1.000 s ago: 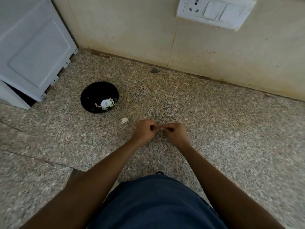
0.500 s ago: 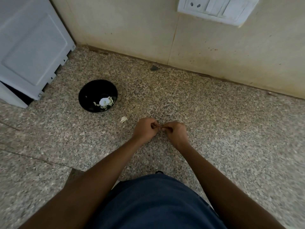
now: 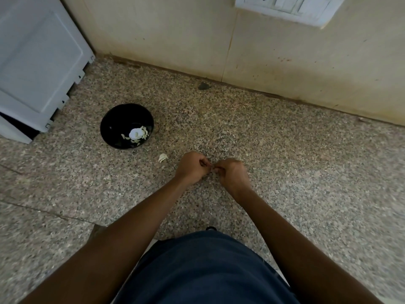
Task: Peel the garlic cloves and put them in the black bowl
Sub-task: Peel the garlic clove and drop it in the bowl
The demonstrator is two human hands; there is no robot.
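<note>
The countertop (image 3: 285,161) is speckled polished stone, the black bowl (image 3: 118,119) glossy, and the wall (image 3: 175,36) matt, stained tile.

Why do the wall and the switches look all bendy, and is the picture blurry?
Head view: the wide-angle lens tilts the wall and the switch plate; light is dim and even, no glare; the black bowl and the pale bits in it look fairly sharp; the left hand and right hand are slightly soft, so whatever they pinch cannot be made out.

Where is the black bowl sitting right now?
In the head view, the black bowl sits on the speckled granite counter, to the left of both hands and ahead of them, near the grey appliance.
</note>
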